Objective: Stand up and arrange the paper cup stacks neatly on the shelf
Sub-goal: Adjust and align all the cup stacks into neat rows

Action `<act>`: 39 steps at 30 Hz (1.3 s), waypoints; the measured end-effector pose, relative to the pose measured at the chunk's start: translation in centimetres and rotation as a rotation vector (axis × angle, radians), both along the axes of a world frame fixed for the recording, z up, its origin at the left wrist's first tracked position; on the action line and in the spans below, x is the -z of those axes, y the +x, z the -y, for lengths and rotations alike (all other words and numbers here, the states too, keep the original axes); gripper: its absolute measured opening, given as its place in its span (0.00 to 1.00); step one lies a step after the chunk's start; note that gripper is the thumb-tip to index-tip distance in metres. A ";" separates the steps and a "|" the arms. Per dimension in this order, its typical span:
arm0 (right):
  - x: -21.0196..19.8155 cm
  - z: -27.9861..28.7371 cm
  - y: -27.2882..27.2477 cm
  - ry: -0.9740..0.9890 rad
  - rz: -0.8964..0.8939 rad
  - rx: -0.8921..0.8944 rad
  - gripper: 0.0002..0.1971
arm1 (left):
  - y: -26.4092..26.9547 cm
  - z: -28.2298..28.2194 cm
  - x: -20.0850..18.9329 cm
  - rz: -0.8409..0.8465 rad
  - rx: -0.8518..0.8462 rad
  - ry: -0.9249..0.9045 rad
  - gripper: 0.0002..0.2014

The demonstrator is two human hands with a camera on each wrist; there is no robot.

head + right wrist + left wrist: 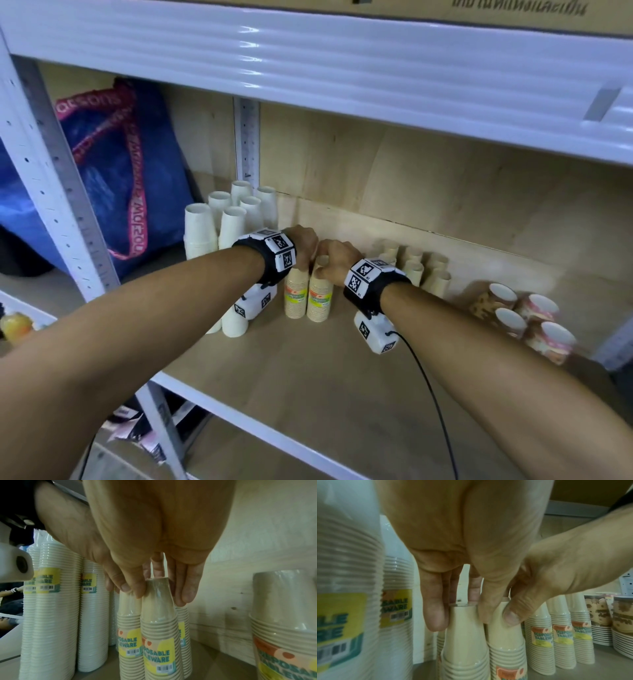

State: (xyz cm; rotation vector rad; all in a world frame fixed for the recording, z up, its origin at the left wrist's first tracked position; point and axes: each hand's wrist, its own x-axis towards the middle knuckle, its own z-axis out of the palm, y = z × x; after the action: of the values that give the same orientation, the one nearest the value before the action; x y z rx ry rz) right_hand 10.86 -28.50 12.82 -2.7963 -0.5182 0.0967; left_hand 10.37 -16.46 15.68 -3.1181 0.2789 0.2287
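Observation:
Two beige paper cup stacks with orange-yellow labels stand side by side, upside down, on the wooden shelf (342, 370). My left hand (306, 249) grips the top of the left stack (295, 298), fingers and thumb round its top cup (465, 626). My right hand (337, 262) pinches the top of the right stack (320, 303), thumb on one side and fingers on the other (158, 612). The two hands touch each other. In the left wrist view the right hand's thumb (511, 615) lies on the neighbouring stack (503, 635).
Tall white cup stacks (219, 222) stand close on the left. More beige stacks (423, 269) stand behind on the right, and patterned cup stacks (524, 315) farther right. A blue bag (126, 164) fills the left bay. A white shelf beam (308, 61) hangs overhead.

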 end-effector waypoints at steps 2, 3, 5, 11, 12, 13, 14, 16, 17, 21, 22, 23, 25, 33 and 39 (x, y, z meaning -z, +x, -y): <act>0.1 0.0 -0.1 0.006 -0.010 -0.002 0.18 | -0.2 0.0 0.2 -0.004 0.014 0.004 0.17; 0.2 0.0 -0.3 0.013 -0.013 -0.001 0.19 | -0.3 0.1 0.4 0.007 0.018 0.002 0.17; 0.3 0.2 -0.6 0.031 -0.005 -0.002 0.19 | -0.6 0.1 0.4 0.031 0.035 0.020 0.17; -0.7 2.1 -1.5 0.040 -0.014 -0.013 0.20 | 0.2 0.5 -0.4 -0.026 0.095 -0.090 0.09; -0.9 2.5 -1.5 0.030 -0.027 -0.005 0.20 | 0.2 0.8 -0.4 0.015 0.096 -0.104 0.11; -1.2 3.0 -1.6 0.022 -0.035 0.002 0.20 | 0.3 1.2 -0.4 0.043 0.102 -0.118 0.12; -1.3 3.6 -1.7 0.017 -0.042 0.015 0.20 | 0.3 1.8 -0.4 0.051 0.114 -0.133 0.13; -1.7 5.0 -1.9 0.022 -0.050 0.044 0.20 | 0.4 3.1 -0.8 0.031 0.139 -0.158 0.13; -1.9 5.8 -2.1 0.017 -0.050 0.059 0.19 | 0.5 3.8 -1.0 0.020 0.149 -0.162 0.14; -1.9 8.7 -2.3 -0.020 -0.058 0.133 0.16 | 0.6 7.0 -1.7 -0.075 0.252 -0.174 0.13; -1.9 9.4 -2.4 -0.029 -0.057 0.149 0.15 | 0.6 7.8 -1.7 -0.097 0.278 -0.168 0.13; -1.9 10.0 -2.6 -0.042 -0.052 0.159 0.15 | 0.6 8.5 -1.8 -0.093 0.292 -0.149 0.12; -1.9 11.0 -3.0 -0.078 -0.053 0.168 0.13 | 0.4 9.7 -1.6 -0.056 0.306 -0.113 0.11; -1.3 13.6 -3.0 -0.123 -0.052 0.200 0.08 | 0.7 13.1 -1.0 -0.073 0.350 -0.136 0.07; -0.6 14.3 -2.5 -0.074 -0.041 0.231 0.11 | 1.1 13.3 -0.2 -0.044 0.336 -0.141 0.13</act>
State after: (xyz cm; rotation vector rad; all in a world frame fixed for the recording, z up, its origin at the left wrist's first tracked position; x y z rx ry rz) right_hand 8.37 -42.83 13.43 -2.8967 -0.1835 0.1249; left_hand 11.49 -29.79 15.91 -3.1336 0.8434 0.2841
